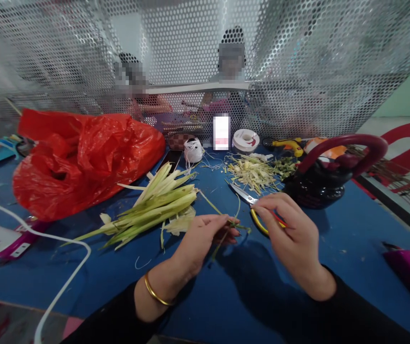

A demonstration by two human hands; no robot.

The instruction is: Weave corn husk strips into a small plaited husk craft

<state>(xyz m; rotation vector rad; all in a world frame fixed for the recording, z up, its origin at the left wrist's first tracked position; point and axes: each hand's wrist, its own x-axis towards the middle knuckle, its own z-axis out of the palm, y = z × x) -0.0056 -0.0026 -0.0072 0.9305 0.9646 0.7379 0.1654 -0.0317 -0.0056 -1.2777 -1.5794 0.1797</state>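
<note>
My left hand (205, 234) is closed in a pinch on thin green plant strips (241, 227), whose ends stick out past the fingertips. My right hand (292, 236) has thumb and fingers pressed together; what lies between them, if anything, is too small to make out. Behind those fingertips are scissors (244, 193) with yellow and red handles, blades pointing away to the left; the hand partly covers them, and I cannot tell whether it touches them. Left of my left hand lies a bundle of pale green stalks or husk leaves (154, 210) on the blue table (119, 282).
A red plastic bag (90, 157) fills the back left. Shredded plant scraps (251, 172), white string (193, 150), a ribbon spool (246, 140) and a lit phone (221, 131) stand behind. A dark flask (319, 186) is at right. A white cable (65, 267) crosses the left side.
</note>
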